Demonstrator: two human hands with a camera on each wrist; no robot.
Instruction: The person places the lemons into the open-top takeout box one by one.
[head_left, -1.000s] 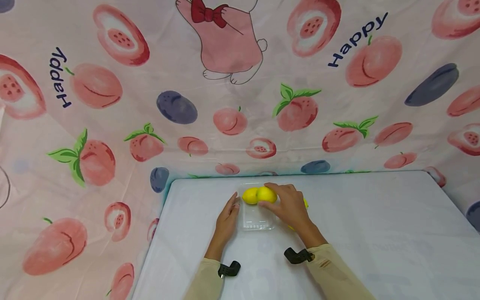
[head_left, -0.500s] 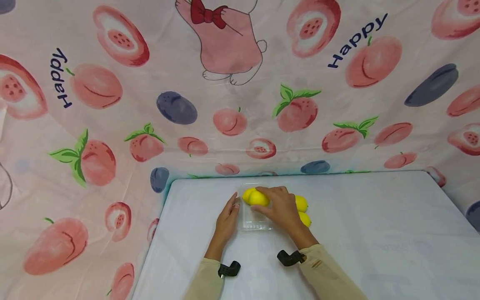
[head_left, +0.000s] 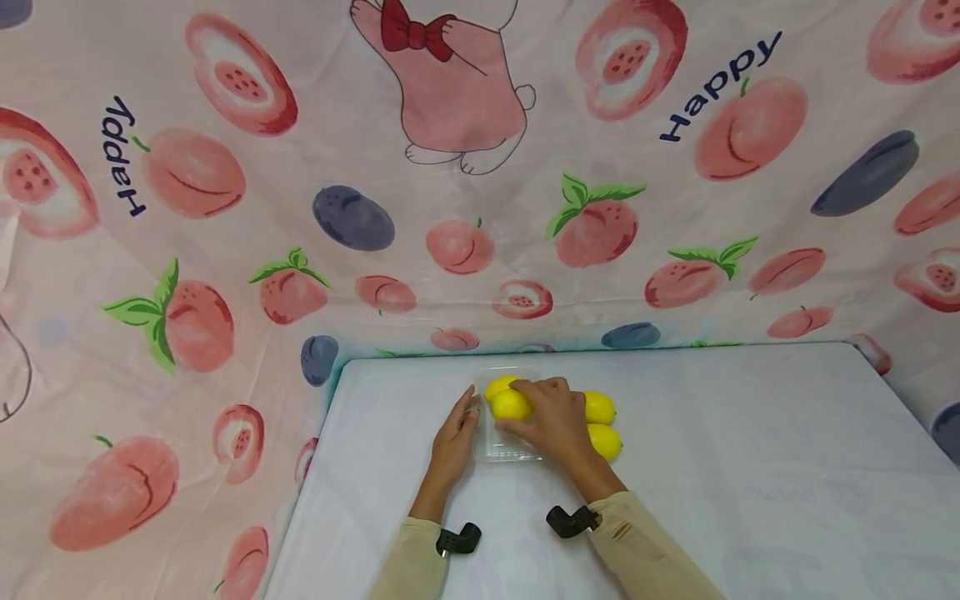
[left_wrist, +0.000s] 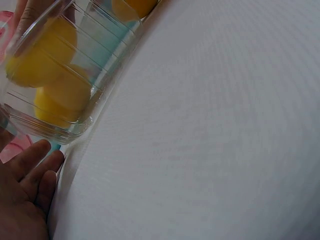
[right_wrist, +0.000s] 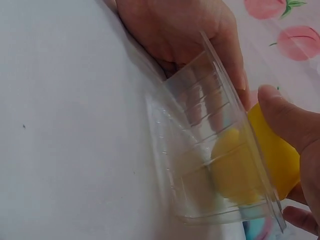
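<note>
The held lemon (head_left: 511, 406), pinched between thumb and fingers of the right hand (head_left: 558, 421), is at the top of the clear container (head_left: 513, 454), close against a second lemon (head_left: 500, 385) inside. Let go there, it might roll off that rounded neighbour; a bump could slide the light-looking container, since the left hand (head_left: 453, 429) has only straight fingers alongside, contact uncertain. The held lemon looks smooth, plump and bright yellow. Right of the pinching fingers, on the white table (head_left: 750, 467), lie a farther lemon (head_left: 602, 407) and a nearer lemon (head_left: 606, 442), both partly hidden.
</note>
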